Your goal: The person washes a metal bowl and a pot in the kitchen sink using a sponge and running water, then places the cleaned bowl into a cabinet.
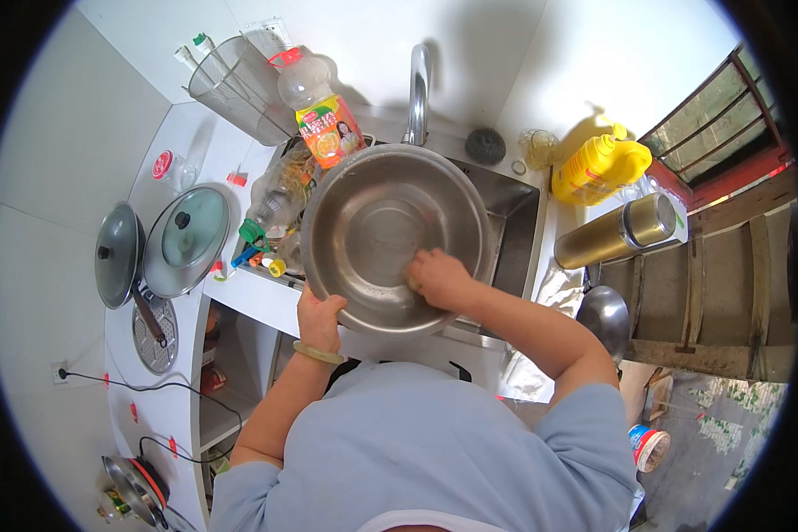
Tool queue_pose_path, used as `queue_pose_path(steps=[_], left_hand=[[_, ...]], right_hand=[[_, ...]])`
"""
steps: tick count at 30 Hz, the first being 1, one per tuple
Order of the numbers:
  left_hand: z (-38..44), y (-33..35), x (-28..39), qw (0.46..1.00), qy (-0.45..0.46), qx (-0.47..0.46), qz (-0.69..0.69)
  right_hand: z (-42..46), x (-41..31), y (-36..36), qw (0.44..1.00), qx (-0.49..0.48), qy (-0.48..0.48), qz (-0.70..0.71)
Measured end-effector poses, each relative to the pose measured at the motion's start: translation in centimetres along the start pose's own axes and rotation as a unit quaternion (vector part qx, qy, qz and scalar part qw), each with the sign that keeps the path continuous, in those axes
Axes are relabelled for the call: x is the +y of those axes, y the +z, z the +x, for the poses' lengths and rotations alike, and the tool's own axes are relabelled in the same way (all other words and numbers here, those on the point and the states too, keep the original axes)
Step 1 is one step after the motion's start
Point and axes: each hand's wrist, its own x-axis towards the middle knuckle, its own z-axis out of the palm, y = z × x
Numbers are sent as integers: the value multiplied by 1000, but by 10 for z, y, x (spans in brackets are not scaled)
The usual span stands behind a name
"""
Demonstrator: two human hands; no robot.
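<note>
A wide stainless steel basin rests over the sink, tilted so that its inside faces me. My left hand grips the basin's lower left rim, thumb on top and fingers hidden beneath. A pale bangle circles that wrist. Inside the basin, my right hand is bunched against the lower right wall. A small yellowish thing shows under its fingertips, mostly hidden and too blurred to name. Behind the basin rises a chrome faucet; no water is seen running from it.
Left of the basin stand a juice bottle, other plastic bottles and a wire mesh basket. Glass lids lie farther left. On the right are a steel wool scrubber, a yellow detergent bottle, a gold thermos and a wok.
</note>
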Motion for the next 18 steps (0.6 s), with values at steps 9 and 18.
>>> queue_pose_path(steps=[9,18], left_hand=[[-4,7,5,997,-18,-33,61],[-12,23,9,991,-78,-63,91]], right_hand=[[22,61,-19,955,77,-30,-284],[89,55,-56,828,272,-298,-389]])
